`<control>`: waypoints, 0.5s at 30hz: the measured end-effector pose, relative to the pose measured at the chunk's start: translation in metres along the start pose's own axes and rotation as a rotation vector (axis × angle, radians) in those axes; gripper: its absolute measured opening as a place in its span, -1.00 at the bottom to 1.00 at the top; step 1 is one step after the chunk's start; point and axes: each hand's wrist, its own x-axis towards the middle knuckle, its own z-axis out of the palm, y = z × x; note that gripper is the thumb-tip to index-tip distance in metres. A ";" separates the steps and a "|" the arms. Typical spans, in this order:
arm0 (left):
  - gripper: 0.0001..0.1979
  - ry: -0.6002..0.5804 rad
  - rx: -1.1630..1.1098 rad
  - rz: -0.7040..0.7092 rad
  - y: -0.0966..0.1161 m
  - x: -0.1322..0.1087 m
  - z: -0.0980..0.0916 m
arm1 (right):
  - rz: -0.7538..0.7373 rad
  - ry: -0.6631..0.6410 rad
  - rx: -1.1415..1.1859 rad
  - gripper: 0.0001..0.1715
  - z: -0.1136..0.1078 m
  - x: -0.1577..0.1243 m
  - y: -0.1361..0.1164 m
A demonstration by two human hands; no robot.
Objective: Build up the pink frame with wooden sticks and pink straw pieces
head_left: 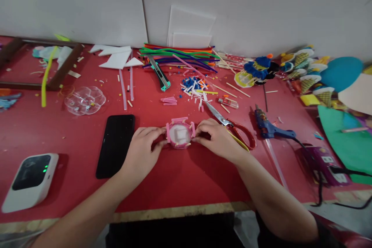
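Observation:
A small round pink craft piece [180, 148] with a pale, whitish middle sits low over the red tabletop. Short pink strips stand around its rim, with little light stick ends showing between them. My left hand [145, 143] pinches its left side between thumb and fingers. On the opposite side, my right hand [213, 135] grips the right edge the same way. Just beyond it lies a small bundle of cut pink strips [169, 101]. Scissors [217, 114] with red and yellow handles rest beside my right hand, partly behind it.
A black phone [114, 143] and a white device [30, 182] lie at left. Behind are a utility knife [159, 73], colourful pipe cleaners [180, 56] and a clear palette [85, 100]. At right, a blue glue gun [270, 126] trails its cord near a purple box [327, 166].

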 end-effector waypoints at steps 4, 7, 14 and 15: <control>-0.78 -0.006 -0.006 -0.006 -0.001 0.001 -0.001 | -0.002 -0.024 0.005 -0.86 -0.002 -0.001 0.002; -0.78 0.009 -0.012 0.021 -0.002 0.001 -0.001 | 0.000 -0.035 0.004 -0.86 -0.003 -0.001 0.002; -0.79 0.020 0.004 0.035 -0.002 0.001 0.001 | -0.012 -0.057 0.012 -0.91 -0.007 -0.004 0.004; -0.80 0.018 0.007 0.041 -0.001 0.001 0.001 | -0.004 -0.064 0.013 -0.91 -0.010 -0.006 0.005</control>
